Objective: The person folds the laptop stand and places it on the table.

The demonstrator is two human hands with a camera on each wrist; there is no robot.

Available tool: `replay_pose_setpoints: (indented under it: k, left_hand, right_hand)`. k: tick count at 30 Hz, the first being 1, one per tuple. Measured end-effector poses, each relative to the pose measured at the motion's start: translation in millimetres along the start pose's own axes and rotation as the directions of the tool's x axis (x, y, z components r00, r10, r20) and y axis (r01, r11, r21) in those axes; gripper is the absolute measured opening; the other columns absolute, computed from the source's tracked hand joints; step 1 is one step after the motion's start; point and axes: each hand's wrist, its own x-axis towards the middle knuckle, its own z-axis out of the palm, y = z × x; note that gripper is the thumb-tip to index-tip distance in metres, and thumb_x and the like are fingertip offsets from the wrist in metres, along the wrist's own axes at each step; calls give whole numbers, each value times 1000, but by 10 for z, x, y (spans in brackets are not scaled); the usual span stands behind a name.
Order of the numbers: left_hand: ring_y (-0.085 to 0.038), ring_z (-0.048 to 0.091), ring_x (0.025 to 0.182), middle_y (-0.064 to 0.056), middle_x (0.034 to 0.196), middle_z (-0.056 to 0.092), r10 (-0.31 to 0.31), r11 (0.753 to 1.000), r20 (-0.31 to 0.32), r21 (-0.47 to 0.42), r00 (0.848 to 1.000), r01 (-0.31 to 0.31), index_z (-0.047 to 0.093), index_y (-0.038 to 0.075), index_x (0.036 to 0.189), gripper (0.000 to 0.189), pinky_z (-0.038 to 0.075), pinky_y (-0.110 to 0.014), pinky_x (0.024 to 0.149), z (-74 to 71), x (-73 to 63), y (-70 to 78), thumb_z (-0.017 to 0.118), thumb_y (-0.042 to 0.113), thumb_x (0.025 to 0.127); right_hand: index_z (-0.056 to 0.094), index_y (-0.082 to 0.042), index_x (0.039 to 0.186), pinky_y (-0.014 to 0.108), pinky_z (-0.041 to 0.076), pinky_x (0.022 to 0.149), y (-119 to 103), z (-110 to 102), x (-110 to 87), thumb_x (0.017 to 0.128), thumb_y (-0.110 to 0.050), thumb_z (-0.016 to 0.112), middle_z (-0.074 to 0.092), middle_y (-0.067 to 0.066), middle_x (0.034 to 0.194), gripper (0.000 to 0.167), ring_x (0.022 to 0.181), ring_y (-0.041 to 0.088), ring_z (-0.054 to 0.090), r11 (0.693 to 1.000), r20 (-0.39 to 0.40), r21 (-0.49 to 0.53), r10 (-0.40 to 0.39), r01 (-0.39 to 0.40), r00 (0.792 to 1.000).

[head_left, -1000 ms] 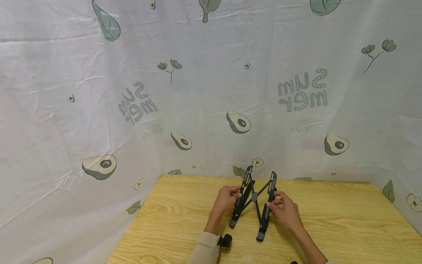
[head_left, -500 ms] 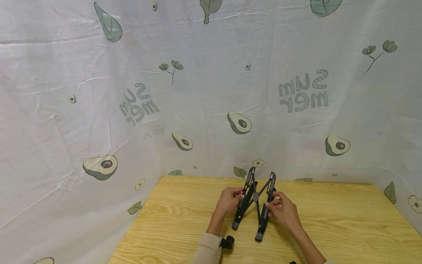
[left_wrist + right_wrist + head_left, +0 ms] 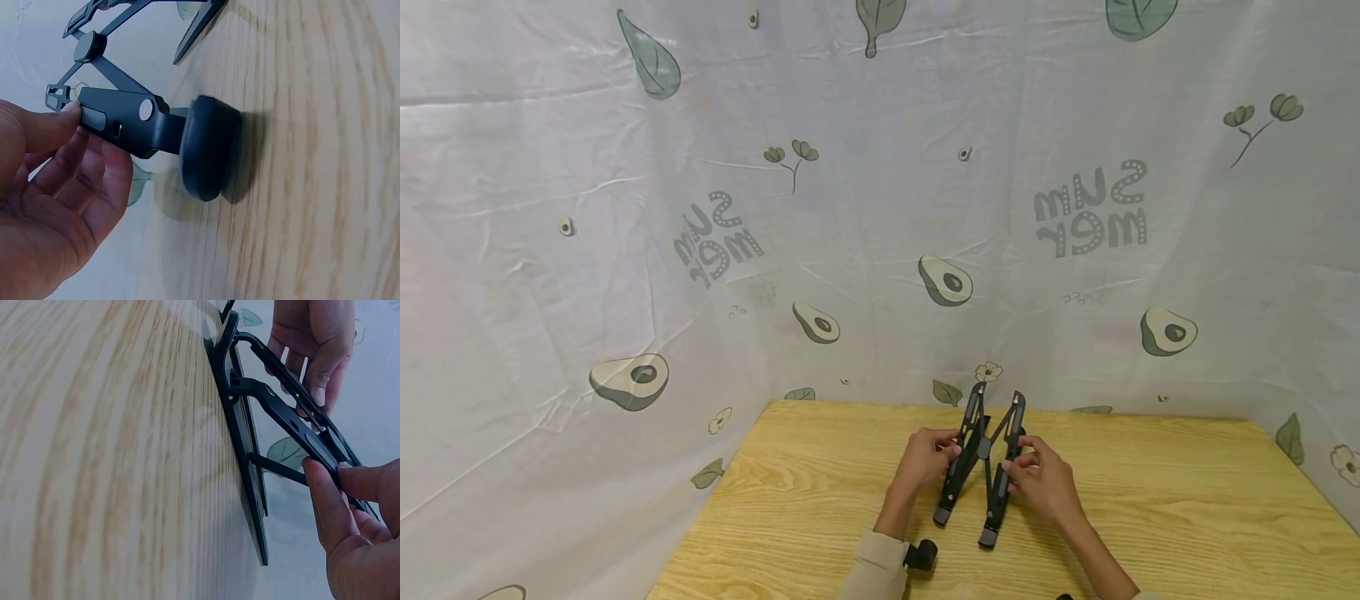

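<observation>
Head view shows a black folding stand [image 3: 983,462] standing on the wooden tabletop [image 3: 1187,508], between both hands. The left hand [image 3: 925,461] pinches its left rail, fingers curled round it; the right hand [image 3: 1043,482] pinches the right rail likewise. Both rubber feet touch the tabletop, nearer the person than either grip.

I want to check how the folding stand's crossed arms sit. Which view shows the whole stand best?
The head view: the black folding stand shows whole, both arms crossing, a hand on each side. The left wrist view shows mostly one arm's rubber foot; the right wrist view shows the arms edge-on.
</observation>
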Motion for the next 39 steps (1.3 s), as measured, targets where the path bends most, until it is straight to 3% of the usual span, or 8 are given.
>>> replay_pose_setpoints:
  k: [17, 29, 39]
  left_hand:
    - [-8, 64, 66, -17, 98, 80, 15, 1000, 16, 13, 1000, -16, 74, -1, 134, 34, 53, -20, 54, 57, 9, 19, 71, 0, 100]
    - [-11, 70, 72, -14, 98, 80, -12, 1000, 38, -3, 999, 12, 74, 1, 135, 35, 61, -27, 58, 93, -25, 53, 72, 2, 100]
    - [-10, 71, 74, -13, 99, 80, -9, 1000, 47, -6, 999, 9, 75, 2, 134, 35, 61, -25, 59, 149, -32, 96, 72, 2, 100]
  right_hand:
    - [55, 3, 145, 35, 66, 68, 9, 52, 45, 101, -8, 74, 72, 20, 106, 49, 89, 24, 80, 1000, 4, 14, 4, -4, 1000]
    - [55, 4, 144, 37, 66, 69, -10, 97, 60, 101, -7, 74, 73, 19, 104, 48, 89, 25, 80, 1000, 12, 15, 4, -4, 1000]
    - [55, 4, 143, 36, 67, 69, -18, 153, 86, 101, -5, 73, 73, 20, 103, 47, 92, 27, 81, 999, 12, 32, -8, 8, 1000]
